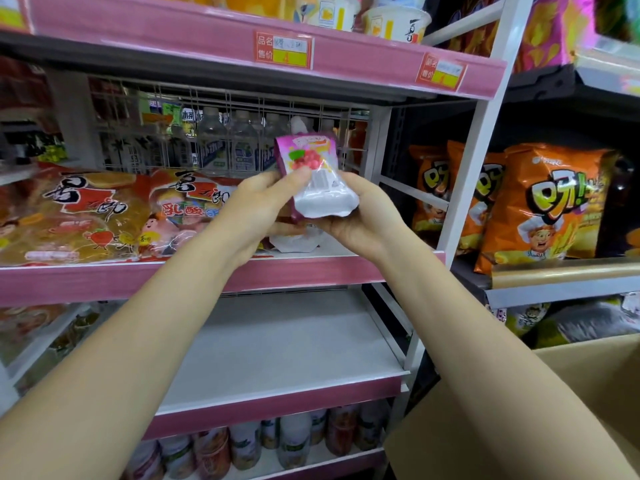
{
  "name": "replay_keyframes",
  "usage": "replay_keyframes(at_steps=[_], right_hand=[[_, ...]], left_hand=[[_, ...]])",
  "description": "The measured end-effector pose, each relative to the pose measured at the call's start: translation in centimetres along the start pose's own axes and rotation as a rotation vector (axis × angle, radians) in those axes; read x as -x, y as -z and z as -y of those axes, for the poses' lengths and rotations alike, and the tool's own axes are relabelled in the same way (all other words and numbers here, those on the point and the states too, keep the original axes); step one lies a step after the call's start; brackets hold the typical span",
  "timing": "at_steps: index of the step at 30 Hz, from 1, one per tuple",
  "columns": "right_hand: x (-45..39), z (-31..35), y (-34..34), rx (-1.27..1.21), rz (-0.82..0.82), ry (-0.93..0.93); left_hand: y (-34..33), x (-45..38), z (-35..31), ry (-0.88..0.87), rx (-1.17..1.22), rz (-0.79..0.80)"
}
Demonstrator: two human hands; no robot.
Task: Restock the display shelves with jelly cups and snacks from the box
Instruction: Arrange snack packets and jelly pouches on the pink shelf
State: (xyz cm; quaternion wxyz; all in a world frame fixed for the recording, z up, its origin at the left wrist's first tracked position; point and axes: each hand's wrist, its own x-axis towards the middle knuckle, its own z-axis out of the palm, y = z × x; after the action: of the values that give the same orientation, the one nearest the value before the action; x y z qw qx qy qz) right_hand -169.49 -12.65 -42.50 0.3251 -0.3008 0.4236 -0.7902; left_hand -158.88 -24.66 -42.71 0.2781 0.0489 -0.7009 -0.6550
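Brown cardboard box (571,410) stands low at the right. Farther in, left hand (266,199) and right hand (363,216) both grip a purple, soft foil jelly pouch (313,178) above the pink-edged shelf (311,271). It looks light, slippery; better held by its sides.

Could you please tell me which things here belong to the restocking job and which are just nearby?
Job: jelly pouch held by left hand and right hand; pink shelf; cardboard box.
Nearby: orange chip bags; water bottles; price tags.
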Motion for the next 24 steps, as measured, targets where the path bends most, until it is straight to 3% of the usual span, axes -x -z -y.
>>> replay_keyframes(at_steps=[3,7,11,13,15,20,24], right_hand=[[0.1,-0.2,0.2,0.209,0.070,-0.049],[0.1,0.1,0.7,0.500,0.064,0.035],[0.0,0.2,1.6,0.678,-0.162,0.208],[-0.4,-0.2,2.1,0.806,-0.328,0.282],[-0.5,-0.5,2.1,0.898,-0.401,0.302],[-0.2,-0.8,1.2,1.086,-0.406,0.342],[0.4,-1.1,1.3,1.281,-0.517,0.444]], left_hand=[[0.2,0.0,0.9,-0.040,-0.059,-0.050],[0.7,-1.0,2.0,-0.135,-0.206,-0.125],[2.8,-1.1,2.6,-0.362,-0.751,-0.236],[4.2,-1.2,3.2,-0.385,-1.109,-0.118],[4.9,-1.3,3.9,-0.300,-1.295,0.006],[4.3,-2.0,4.4,-0.292,-1.328,-0.054],[4.4,-1.9,4.6,-0.299,-1.354,-0.048]])
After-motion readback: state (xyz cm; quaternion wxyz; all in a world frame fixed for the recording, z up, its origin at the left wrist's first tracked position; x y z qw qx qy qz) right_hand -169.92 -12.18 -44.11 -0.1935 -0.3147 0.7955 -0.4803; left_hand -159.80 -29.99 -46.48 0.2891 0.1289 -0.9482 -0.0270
